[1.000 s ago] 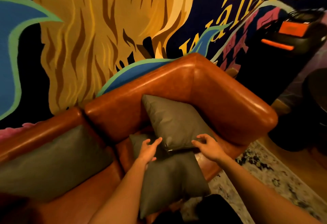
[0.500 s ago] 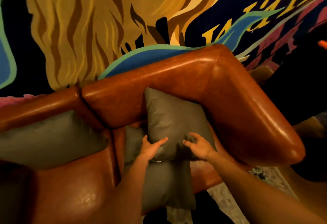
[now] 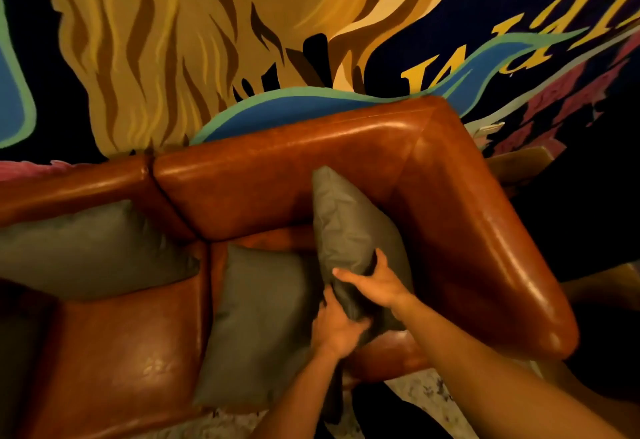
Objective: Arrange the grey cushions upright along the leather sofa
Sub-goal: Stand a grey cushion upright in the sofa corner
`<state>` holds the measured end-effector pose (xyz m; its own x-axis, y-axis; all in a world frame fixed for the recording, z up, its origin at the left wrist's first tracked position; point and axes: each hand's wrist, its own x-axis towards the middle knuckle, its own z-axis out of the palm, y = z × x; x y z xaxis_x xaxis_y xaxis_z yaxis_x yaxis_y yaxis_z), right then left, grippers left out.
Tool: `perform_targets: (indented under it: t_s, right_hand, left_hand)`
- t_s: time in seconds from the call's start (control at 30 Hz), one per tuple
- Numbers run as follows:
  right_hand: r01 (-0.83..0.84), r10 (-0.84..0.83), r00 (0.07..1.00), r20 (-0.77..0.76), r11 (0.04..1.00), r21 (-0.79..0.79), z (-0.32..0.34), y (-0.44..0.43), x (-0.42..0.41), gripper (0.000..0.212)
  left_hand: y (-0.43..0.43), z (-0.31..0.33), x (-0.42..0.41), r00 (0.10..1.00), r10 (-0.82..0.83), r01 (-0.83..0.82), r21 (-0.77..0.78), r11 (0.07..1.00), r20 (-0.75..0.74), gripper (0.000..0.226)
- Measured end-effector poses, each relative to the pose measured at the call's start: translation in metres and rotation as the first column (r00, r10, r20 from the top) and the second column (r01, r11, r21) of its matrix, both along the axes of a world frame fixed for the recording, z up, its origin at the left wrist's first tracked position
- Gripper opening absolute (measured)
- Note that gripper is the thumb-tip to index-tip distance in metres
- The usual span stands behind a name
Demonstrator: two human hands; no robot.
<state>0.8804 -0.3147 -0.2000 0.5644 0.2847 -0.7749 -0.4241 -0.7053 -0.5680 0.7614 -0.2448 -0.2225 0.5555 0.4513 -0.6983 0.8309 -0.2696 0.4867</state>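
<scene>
Behind the sofa (image 3: 311,175) is a big painted wall (image 3: 194,40) with yellow, blue and green shapes. You look down at the brown leather sofa, and its arm (image 3: 485,248) bends round on the right and comes near to you.

Both your hands hold one grey cushion (image 3: 349,230) in the right corner. It stands up on its edge, with its far corner resting on the sofa back and its right side close to the arm. Your right hand (image 3: 375,284) is closed over the near edge, fingers on the left face and thumb on the right face. Your left hand (image 3: 337,329) is closed round the bottom near corner.

Just left of it, a second grey cushion (image 3: 259,327) lies flat on the seat, and its near edge hangs over the front of the seat. Farther left, a third grey cushion (image 3: 90,251) leans on the sofa back. Between those two there is bare brown seat (image 3: 128,352), so you have room there. A pale patterned rug (image 3: 415,393) shows on the floor near you.
</scene>
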Motion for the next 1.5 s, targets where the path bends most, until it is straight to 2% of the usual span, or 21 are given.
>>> perform_targets:
  t_s: [0.1, 0.23, 0.33, 0.5, 0.57, 0.6, 0.7, 0.77, 0.87, 0.97, 1.03, 1.1, 1.2, 1.3, 1.33, 1.4, 1.47, 1.5]
  right_hand:
    - [-0.053, 0.062, 0.997, 0.048, 0.984, -0.173, 0.003, -0.006, -0.001, 0.159]
    - [-0.038, 0.09, 0.988, 0.13, 0.933, -0.358, 0.004, -0.023, 0.01, 0.159]
    - [-0.024, 0.082, 0.985, 0.153, 0.936, -0.351, 0.002, -0.043, 0.019, 0.148]
    - [0.019, 0.045, 0.974, 0.223, 0.961, -0.277, 0.009, -0.065, 0.024, 0.122]
    - [0.027, 0.039, 0.973, 0.228, 0.96, -0.28, 0.016, -0.073, 0.03, 0.115]
    - [0.018, 0.048, 0.973, 0.226, 0.96, -0.28, 0.022, -0.076, 0.035, 0.112]
    - [-0.063, 0.123, 0.97, 0.211, 0.961, -0.269, 0.046, -0.084, 0.054, 0.096]
    - [-0.1, 0.146, 0.971, 0.189, 0.967, -0.236, 0.064, -0.084, 0.067, 0.087]
    - [-0.103, 0.128, 0.983, 0.134, 0.979, -0.178, 0.089, -0.077, 0.08, 0.079]
    - [-0.136, 0.151, 0.986, 0.07, 0.974, -0.182, 0.106, -0.071, 0.081, 0.078]
    - [-0.119, 0.124, 0.992, 0.029, 0.982, -0.149, 0.112, -0.074, 0.075, 0.076]
    - [-0.08, 0.08, 0.997, -0.008, 0.991, -0.102, 0.114, -0.082, 0.067, 0.073]
    - [0.037, -0.035, 0.998, -0.046, 0.998, 0.045, 0.111, -0.098, 0.054, 0.075]
    - [0.246, -0.242, 0.969, -0.05, 0.932, 0.268, 0.1, -0.121, 0.025, 0.065]
    - [0.3, -0.299, 0.953, -0.053, 0.902, 0.309, 0.091, -0.129, 0.011, 0.055]
    - [0.373, -0.388, 0.922, -0.006, 0.881, 0.293, 0.066, -0.148, -0.02, 0.04]
    - [0.437, -0.444, 0.896, -0.005, 0.878, 0.194, 0.036, -0.169, -0.051, 0.059]
    - [0.446, -0.442, 0.895, -0.061, 0.885, 0.13, 0.022, -0.179, -0.065, 0.073]
  left_hand:
    - [-0.026, 0.008, 0.006, 0.993, -0.097, 0.098, -0.023, 0.995, 0.062, 0.124]
    - [-0.043, 0.018, 0.009, 0.969, -0.158, 0.195, -0.196, 0.961, 0.188, 0.13]
    - [-0.04, 0.016, 0.005, 0.956, -0.167, 0.237, -0.302, 0.923, 0.24, 0.119]
    - [-0.03, 0.022, 0.008, 0.954, -0.195, 0.26, -0.301, 0.918, 0.229, 0.102]
    - [-0.03, 0.027, 0.007, 0.946, -0.197, 0.267, -0.272, 0.924, 0.257, 0.097]
    - [-0.03, 0.029, 0.004, 0.933, -0.219, 0.29, -0.234, 0.928, 0.287, 0.101]
    - [-0.036, 0.033, -0.005, 0.837, -0.402, 0.44, -0.021, 0.898, 0.371, 0.129]
    - [-0.043, 0.034, -0.01, 0.79, -0.493, 0.489, 0.111, 0.865, 0.365, 0.147]
    - [-0.06, 0.047, -0.009, 0.813, -0.456, 0.429, 0.158, 0.889, 0.362, 0.161]
    - [-0.08, 0.069, 0.0, 0.893, -0.246, 0.225, 0.099, 0.969, 0.377, 0.163]
    - [-0.084, 0.077, 0.002, 0.902, -0.207, 0.158, 0.158, 0.975, 0.38, 0.148]
    - [-0.077, 0.077, 0.001, 0.895, -0.232, 0.162, 0.206, 0.965, 0.382, 0.128]
    - [-0.06, 0.077, 0.002, 0.894, -0.187, 0.121, 0.182, 0.976, 0.407, 0.106]
    - [-0.044, 0.08, 0.014, 0.901, -0.119, 0.027, 0.22, 0.975, 0.417, 0.099]
    - [-0.039, 0.081, 0.02, 0.907, -0.097, 0.006, 0.219, 0.976, 0.41, 0.099]
    - [-0.026, 0.085, 0.033, 0.921, -0.042, -0.025, 0.165, 0.986, 0.388, 0.099]
    - [-0.011, 0.088, 0.048, 0.931, 0.028, -0.067, 0.096, 0.993, 0.363, 0.096]
    - [-0.004, 0.089, 0.056, 0.936, 0.06, -0.091, 0.073, 0.993, 0.347, 0.093]
